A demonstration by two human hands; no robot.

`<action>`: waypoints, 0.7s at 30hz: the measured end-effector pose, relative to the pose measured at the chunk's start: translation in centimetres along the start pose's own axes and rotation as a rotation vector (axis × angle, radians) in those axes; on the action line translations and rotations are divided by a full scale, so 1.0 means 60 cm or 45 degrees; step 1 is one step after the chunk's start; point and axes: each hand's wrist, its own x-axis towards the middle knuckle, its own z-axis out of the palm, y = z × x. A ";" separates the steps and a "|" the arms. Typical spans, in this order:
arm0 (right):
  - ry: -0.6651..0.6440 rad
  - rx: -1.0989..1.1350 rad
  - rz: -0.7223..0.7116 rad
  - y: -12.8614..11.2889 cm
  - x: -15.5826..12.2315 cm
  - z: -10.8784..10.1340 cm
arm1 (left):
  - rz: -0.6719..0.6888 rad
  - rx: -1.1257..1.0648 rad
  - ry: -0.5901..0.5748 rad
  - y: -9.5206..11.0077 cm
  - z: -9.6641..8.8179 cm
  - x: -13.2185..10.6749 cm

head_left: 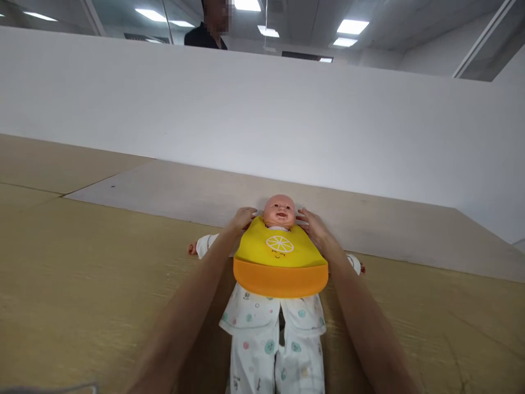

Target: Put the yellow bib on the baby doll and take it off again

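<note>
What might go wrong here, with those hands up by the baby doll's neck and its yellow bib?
The left hand and right hand are at the bib's top corners, so an uneven tug might pull it askew. Any fastening behind the baby doll's neck is hidden, so it may not be secure. The doll lies on a smooth-looking tan surface, so it might slide if pulled.

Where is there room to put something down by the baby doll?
Tan board shows left of the doll's sleeve and right of its legs. Paler board lies beyond its head. It's crowded at the yellow bib, where the left hand and right hand sit.
</note>
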 end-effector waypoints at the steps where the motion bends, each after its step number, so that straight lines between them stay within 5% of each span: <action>1: -0.043 0.069 0.023 0.002 0.006 0.007 | -0.024 -0.037 -0.067 -0.001 0.003 -0.002; 5: -0.053 0.177 0.066 0.006 0.021 0.026 | -0.171 -0.356 -0.348 -0.002 0.014 -0.008; 10: -0.192 0.290 0.121 0.007 0.020 0.027 | -0.228 -0.592 -0.447 -0.005 0.017 -0.003; 21: -0.223 0.326 -0.165 0.012 0.040 0.014 | -0.104 -0.850 -0.654 -0.007 0.007 -0.004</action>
